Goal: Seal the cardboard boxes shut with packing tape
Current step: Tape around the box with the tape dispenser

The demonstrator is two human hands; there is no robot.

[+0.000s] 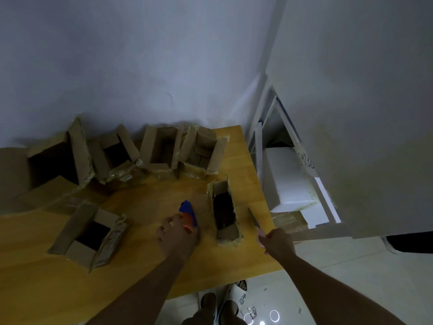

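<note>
Left hand (pixel 178 233) grasps a half-hidden blue-orange tool (pixel 188 213); right hand (pixel 277 240) clenches a knife (pixel 254 219).

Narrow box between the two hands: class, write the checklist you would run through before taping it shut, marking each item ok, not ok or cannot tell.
1. Narrow box flaps folded shut: not ok, top open.
2. Tape dispenser in left hand: ok.
3. Knife in right hand, blade clear of box: ok.
4. Tape end ready: cannot tell.
5. Box fully on wooden table: ok.
</note>
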